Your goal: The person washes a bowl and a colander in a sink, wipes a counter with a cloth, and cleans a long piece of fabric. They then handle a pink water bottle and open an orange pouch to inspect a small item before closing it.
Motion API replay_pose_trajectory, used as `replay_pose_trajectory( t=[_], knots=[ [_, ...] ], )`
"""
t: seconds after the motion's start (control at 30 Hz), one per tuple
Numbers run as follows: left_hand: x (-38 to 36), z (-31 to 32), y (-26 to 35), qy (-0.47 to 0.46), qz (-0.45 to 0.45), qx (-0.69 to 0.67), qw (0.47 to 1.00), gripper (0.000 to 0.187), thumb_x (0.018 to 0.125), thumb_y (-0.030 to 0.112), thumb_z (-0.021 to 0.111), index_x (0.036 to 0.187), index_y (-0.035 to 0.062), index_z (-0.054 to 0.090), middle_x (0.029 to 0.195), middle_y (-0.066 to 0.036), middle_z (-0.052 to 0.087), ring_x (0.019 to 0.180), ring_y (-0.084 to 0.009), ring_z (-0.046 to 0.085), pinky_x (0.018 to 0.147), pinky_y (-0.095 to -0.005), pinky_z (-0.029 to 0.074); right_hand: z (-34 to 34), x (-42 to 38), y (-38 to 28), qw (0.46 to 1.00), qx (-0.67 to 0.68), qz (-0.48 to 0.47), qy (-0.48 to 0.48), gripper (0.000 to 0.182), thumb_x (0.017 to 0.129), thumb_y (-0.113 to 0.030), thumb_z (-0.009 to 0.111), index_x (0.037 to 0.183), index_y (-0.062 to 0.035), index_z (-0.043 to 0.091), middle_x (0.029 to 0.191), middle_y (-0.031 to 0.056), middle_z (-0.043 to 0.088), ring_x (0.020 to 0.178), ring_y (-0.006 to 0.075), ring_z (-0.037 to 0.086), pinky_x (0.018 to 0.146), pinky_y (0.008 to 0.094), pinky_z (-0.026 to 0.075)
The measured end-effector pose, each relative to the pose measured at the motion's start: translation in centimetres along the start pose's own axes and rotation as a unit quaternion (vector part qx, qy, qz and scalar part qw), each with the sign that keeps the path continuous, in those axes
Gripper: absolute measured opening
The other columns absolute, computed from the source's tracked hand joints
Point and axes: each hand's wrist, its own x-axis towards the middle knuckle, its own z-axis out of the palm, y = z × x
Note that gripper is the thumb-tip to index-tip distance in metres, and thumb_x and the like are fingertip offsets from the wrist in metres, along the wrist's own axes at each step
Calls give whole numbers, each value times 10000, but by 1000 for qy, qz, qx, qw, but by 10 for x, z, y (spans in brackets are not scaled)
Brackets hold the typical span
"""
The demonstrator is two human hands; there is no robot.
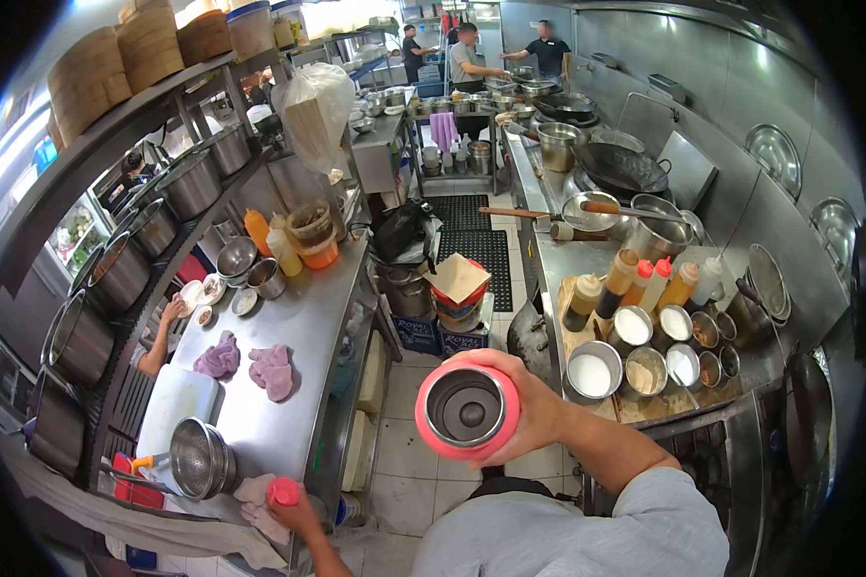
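Observation:
My right hand is wrapped round a pink insulated bottle, held up in front of my body. Its mouth faces the camera, so the bare steel inside shows. Low on the left, my left hand grips a pink bottle cap at the steel counter's near edge. A pale pink cloth lies beside that hand. Close by are a steel colander and a white cutting board.
Purple cloths and small bowls lie on the left steel counter. Stacked boxes stand in the aisle. On the right are sauce bottles, a white-filled pot and a wok. Several people stand at the back; another person's hand reaches in at left.

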Motion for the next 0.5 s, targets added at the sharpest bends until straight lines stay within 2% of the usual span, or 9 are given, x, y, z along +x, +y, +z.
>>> replay_pose_trajectory(
  t=[0.13, 0.2, 0.23, 0.33, 0.43, 0.5],
  knots=[
    [28, -9, -10, -3, 13, 19, 1000, 700, 701, 267, 782, 1256, -15, 462, 1235, -225, 503, 1152, -400, 446, 994, -451, 355, 1, 5, -8, 1000, 8, -18, -11, 1058, 551, -254, 907, 1374, -90, 262, 1301, 171, 450, 1168, 309, 515, 970, 408, 436],
    [35, -9, -14, 8, 22, 45, 999, 659, 715, 249, 765, 1250, -6, 477, 1217, -207, 518, 1131, -370, 475, 974, -443, 378, -1, 14, -19, 999, 12, -19, -31, 1036, 551, -243, 906, 1363, -82, 283, 1290, 179, 458, 1154, 325, 526, 954, 412, 449],
    [36, -9, -13, 13, 25, 57, 998, 638, 722, 240, 756, 1247, -1, 485, 1207, -198, 525, 1120, -356, 489, 964, -439, 390, -1, 18, -22, 998, -9, -53, -23, 1022, 554, -241, 904, 1356, -76, 293, 1283, 182, 464, 1143, 334, 532, 943, 416, 456],
    [17, -5, -1, -30, 19, -46, 998, 610, 725, 244, 758, 1222, 0, 501, 1124, -180, 569, 1034, -337, 545, 925, -426, 419, 3, 33, -32, 988, -54, -143, -3, 970, 575, -249, 888, 1335, -48, 320, 1252, 212, 485, 1098, 379, 551, 894, 436, 486],
    [0, 1, -17, -75, 47, -65, 994, 715, 694, 230, 787, 1272, -13, 444, 1219, -209, 535, 1130, -350, 514, 974, -419, 392, 1, 49, -47, 975, -82, -206, -10, 932, 610, -279, 866, 1330, -38, 325, 1239, 242, 488, 1080, 392, 557, 881, 455, 488],
    [-7, 0, -10, -72, 38, -69, 994, 708, 694, 236, 790, 1263, -12, 451, 1220, -205, 536, 1136, -351, 511, 975, -415, 391, -1, 60, -58, 964, -96, -248, -5, 822, 658, -279, 829, 1310, -78, 371, 1216, 268, 496, 1047, 387, 572, 864, 469, 493]
  ],
)
